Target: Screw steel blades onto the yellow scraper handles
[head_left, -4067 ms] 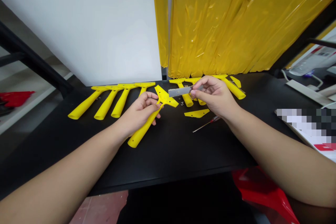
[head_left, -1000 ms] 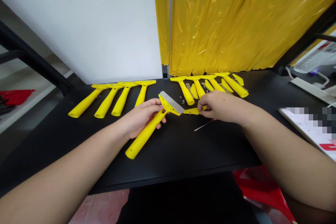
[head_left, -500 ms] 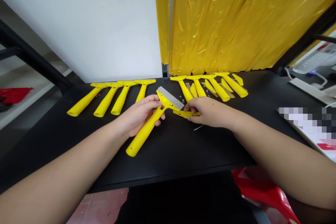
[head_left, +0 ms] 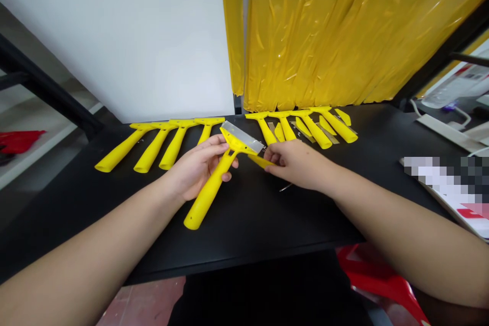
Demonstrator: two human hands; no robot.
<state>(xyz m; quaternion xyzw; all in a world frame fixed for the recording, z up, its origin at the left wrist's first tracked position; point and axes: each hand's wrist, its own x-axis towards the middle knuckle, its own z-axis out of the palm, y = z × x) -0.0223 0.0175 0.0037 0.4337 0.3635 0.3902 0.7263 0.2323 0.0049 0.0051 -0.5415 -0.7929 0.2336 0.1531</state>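
My left hand (head_left: pixel 206 163) is closed around the neck of a yellow scraper (head_left: pixel 208 191), tilted with its hollow handle towards me. A flat metal blade (head_left: pixel 243 136) lies across the scraper's head. To the right, my right hand (head_left: pixel 292 163) pinches a yellow plastic cover piece (head_left: pixel 261 161) between thumb and fingers, just above the tabletop; the fingers hide part of it. Below that hand a thin metal tool (head_left: pixel 286 187) lies on the black table (head_left: pixel 244 229). Tiny light bits, perhaps screws, show beside the blade but are too small to tell.
Several yellow scraper handles (head_left: pixel 148 148) lie in a row at the back left. More handles (head_left: pixel 319 132) lie at the back right, among loose yellow covers (head_left: pixel 327 125) and metal blades. Behind stand a white panel (head_left: pixel 153 35) and yellow plastic wrapping (head_left: pixel 324 35). A red stool (head_left: pixel 382 280) is below.
The scraper's head has shifted slightly left and up in my left hand. My right hand has turned the yellow cover, so more of it is hidden by the fingers.
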